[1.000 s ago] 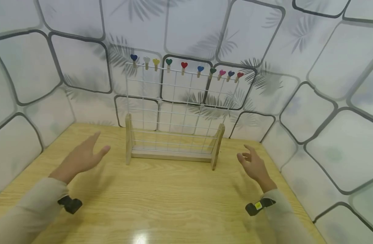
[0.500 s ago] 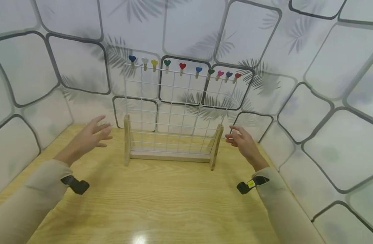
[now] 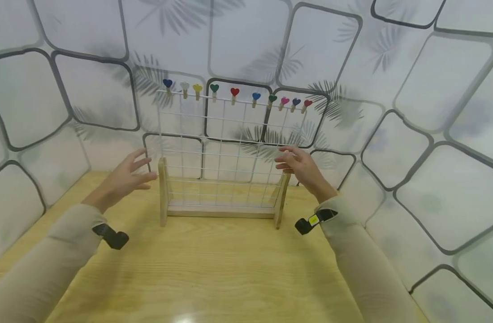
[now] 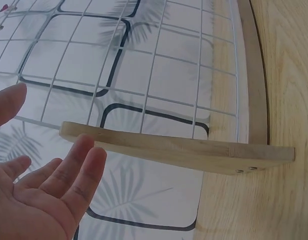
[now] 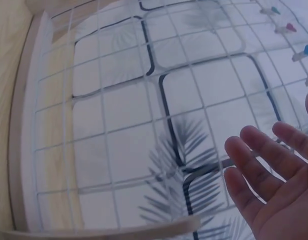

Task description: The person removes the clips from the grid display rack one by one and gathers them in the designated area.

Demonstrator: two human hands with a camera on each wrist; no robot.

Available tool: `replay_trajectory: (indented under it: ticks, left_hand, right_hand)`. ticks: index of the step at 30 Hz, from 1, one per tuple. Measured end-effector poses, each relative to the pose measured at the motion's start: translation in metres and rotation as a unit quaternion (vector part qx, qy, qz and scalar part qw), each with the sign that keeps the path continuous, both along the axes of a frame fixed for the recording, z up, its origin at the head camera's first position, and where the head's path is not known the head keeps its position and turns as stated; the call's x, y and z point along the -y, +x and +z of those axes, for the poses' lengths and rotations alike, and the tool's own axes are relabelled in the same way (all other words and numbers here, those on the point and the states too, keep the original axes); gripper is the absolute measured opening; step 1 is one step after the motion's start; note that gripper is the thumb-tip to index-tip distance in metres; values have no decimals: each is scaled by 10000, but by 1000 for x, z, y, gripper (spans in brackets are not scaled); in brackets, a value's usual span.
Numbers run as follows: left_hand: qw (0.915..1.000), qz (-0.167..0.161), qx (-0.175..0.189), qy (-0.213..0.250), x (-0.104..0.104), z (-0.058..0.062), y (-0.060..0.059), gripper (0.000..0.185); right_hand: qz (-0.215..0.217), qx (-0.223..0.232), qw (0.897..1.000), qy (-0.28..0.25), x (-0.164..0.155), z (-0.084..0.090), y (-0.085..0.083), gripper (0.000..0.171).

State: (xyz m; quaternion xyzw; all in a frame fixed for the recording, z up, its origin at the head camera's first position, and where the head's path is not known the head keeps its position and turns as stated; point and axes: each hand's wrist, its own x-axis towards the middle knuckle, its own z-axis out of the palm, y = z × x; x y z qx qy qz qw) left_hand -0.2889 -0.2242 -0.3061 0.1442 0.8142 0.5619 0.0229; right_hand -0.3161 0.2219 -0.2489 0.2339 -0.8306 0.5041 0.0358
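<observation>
A white wire grid rack (image 3: pixel 230 148) stands upright on a wooden base (image 3: pixel 222 211). Along its top wire sit several small wooden clothespins with coloured hearts, among them a red heart clothespin (image 3: pixel 235 93) and a yellow one (image 3: pixel 197 89). My left hand (image 3: pixel 127 179) hangs in the air beside the rack's left wooden post (image 3: pixel 163 193), fingers spread and holding nothing; in the left wrist view its fingertips (image 4: pixel 94 157) overlap the post's end. My right hand (image 3: pixel 303 168) is raised at the rack's right side, fingers loosely bent, with nothing in it, overlapping the grid's edge.
A light wooden table (image 3: pixel 198 264) carries the rack. Behind and to both sides rise walls (image 3: pixel 246 40) patterned with rounded squares and leaves. Each wrist wears a strapped black camera, such as the right wrist camera (image 3: pixel 304 225).
Both hands have risen and moved inward toward the rack, the right one further, now overlapping the grid's right edge. The head view has shifted slightly. The clothespins stay on the top wire.
</observation>
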Motion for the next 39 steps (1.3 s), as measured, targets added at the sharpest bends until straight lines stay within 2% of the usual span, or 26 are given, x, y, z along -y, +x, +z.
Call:
replay_trajectory:
  ticks: [6,12,21,26,30,34,39]
  left_hand:
    - [9995,-127,-75,280,-4,2,-8,87]
    - [9985,-124,-16,530,-6,0,-15,86]
    - [9953,-203,150,930,-14,-7,-17,86]
    - [9949,-396,132,920,-20,-11,-17,85]
    - [9962,-386,7,780,-20,-13,-17,84]
    - [9970,-366,-49,677,-19,-14,-18,84]
    - [9966,-402,96,713,-21,-14,-19,85]
  right_hand:
    - [312,-147,9994,-13,23,25,-5,47]
    - [458,-360,9982,-146,46,48,-9,43]
    - [692,-329,9961,-447,79,72,-14,39]
    - [820,-470,9940,-545,94,82,-16,39]
    - [948,-483,9924,-617,108,90,-20,37]
    - [1023,-406,9918,-654,124,100,-24,36]
    - [1092,-202,9910,-748,144,109,-26,34]
